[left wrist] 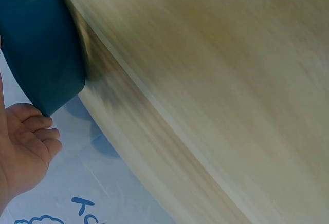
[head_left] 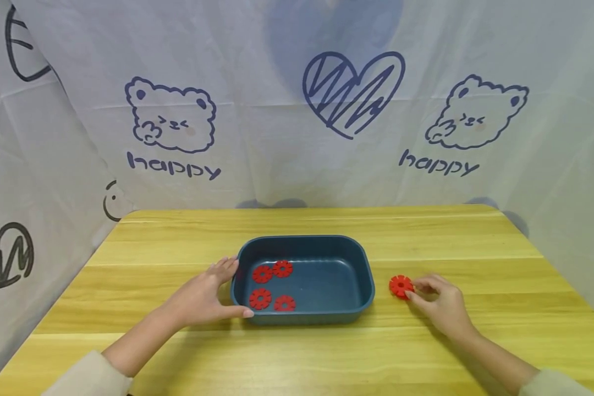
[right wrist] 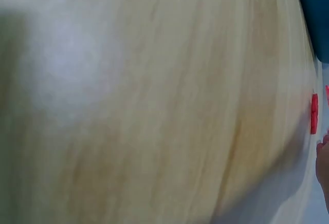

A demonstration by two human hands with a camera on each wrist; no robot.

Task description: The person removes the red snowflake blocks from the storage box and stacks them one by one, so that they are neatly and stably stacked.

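A dark blue-green rectangular tub (head_left: 307,318) stands on the table, with several red notched discs, such as the disc (head_left: 260,298), lying in its left part. My left hand (head_left: 203,294) grips the tub's left end, thumb along the front and fingers at the left side. The left wrist view shows its fingers bent against the tub's edge. Right of the tub, my right hand (head_left: 443,308) pinches a red notched disc (head_left: 401,286) between thumb and fingers. In the right wrist view a red disc (right wrist: 314,113) lies on the table, with another red bit above it near the fingertips.
The yellow wood-grain table (head_left: 326,357) carries the tub and discs. Behind it hangs a white cloth (head_left: 267,137) with bear, heart and "happy" drawings, reaching down to the table's back edge. The same cloth continues at the left and right sides.
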